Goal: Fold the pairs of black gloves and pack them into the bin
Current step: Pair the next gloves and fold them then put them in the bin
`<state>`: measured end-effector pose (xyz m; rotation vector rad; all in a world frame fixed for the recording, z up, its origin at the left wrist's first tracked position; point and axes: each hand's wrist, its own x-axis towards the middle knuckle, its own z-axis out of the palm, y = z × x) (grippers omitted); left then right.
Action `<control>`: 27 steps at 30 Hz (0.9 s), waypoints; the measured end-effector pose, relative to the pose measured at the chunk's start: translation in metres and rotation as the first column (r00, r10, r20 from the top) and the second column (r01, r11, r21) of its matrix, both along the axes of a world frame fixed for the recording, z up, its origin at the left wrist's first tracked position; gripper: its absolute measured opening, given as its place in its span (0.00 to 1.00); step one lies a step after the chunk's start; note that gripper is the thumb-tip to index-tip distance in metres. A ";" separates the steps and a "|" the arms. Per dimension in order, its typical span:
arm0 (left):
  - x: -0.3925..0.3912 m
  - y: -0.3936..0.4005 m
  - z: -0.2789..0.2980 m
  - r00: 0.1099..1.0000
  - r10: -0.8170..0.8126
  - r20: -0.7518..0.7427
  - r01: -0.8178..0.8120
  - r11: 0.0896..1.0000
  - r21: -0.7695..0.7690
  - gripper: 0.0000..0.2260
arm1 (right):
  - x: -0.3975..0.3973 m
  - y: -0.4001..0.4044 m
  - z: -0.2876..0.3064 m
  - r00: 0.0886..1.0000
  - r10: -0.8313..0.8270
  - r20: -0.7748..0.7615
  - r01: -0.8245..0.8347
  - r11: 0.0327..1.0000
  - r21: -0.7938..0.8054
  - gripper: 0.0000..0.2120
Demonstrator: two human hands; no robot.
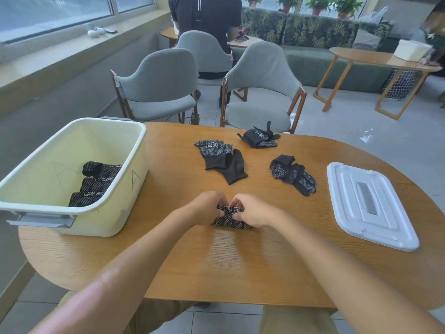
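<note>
Hands working at table (240, 261) centre: left hand (207, 208) & right hand (252, 213) both pinching a folded glove pair (230, 219), fingers curled round its top edge, bundle resting on the wood btwn them. Bin (134, 189) sitting at left w/ three folded pairs (96, 182) lying inside. Three loose pairs lying further back: one mid (221, 160), one far (258, 138), one right (292, 173). White lid (370, 203) lying flat at right.
</note>
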<state>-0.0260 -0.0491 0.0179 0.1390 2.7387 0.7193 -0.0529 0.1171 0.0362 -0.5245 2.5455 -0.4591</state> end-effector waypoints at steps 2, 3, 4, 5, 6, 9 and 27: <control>-0.003 -0.002 0.001 1.000 -0.002 0.027 0.001 1.000 0.016 0.12 | -0.004 -0.003 0.003 1.000 0.018 0.024 -0.019 0.999 0.030 0.19; -0.004 -0.003 0.003 0.999 -0.003 0.039 0.003 1.000 0.022 0.11 | -0.005 -0.003 0.005 0.999 0.022 0.033 -0.024 0.999 0.046 0.19; -0.005 -0.004 0.003 0.999 -0.004 0.048 0.003 1.000 0.024 0.11 | -0.006 -0.004 0.006 0.999 0.026 0.040 -0.028 0.998 0.059 0.20; -0.005 -0.005 0.004 0.999 -0.009 0.054 0.007 1.000 0.025 0.10 | -0.006 -0.005 0.006 0.999 0.027 0.044 -0.030 0.997 0.069 0.20; -0.006 -0.005 0.005 0.998 -0.012 0.059 0.010 0.999 0.030 0.10 | -0.007 -0.006 0.007 0.999 0.028 0.045 -0.032 0.997 0.076 0.19; -0.005 -0.006 0.008 0.997 -0.016 0.080 0.011 0.998 0.059 0.11 | -0.006 -0.006 0.008 0.999 0.028 0.043 -0.032 0.997 0.074 0.19; 0.030 -0.088 0.124 0.984 0.039 -0.173 -0.021 0.994 0.105 0.10 | 0.007 -0.065 0.102 0.969 0.158 -0.192 -0.186 0.973 -0.138 0.13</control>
